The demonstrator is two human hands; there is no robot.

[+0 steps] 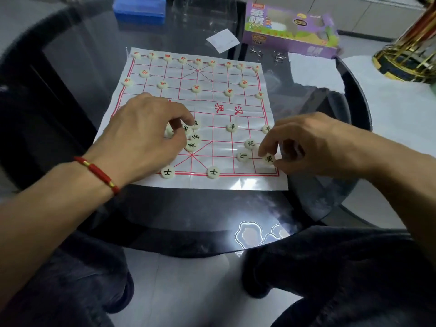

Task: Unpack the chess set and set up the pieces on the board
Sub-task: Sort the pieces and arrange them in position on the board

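Observation:
A white paper board (236,178) with red grid lines lies on the dark glass table. Red-lettered round pieces (195,88) stand in rows across its far half. Black-lettered pieces sit on the near half, several bunched in a cluster (194,140). My left hand (141,128) hovers over the cluster's left side, its curled fingers pinching a piece that is mostly hidden. My right hand (306,142) pinches a black-lettered piece (269,158) near the board's near right corner. Two black pieces (168,172) rest on the near edge line.
The purple chess box (290,27) stands at the far right, with a white paper slip (223,40) and small metal rings (278,55) beside it. A blue box (139,8) is at the far left. A gold stand (410,55) rises at the right. My knees are below the table's edge.

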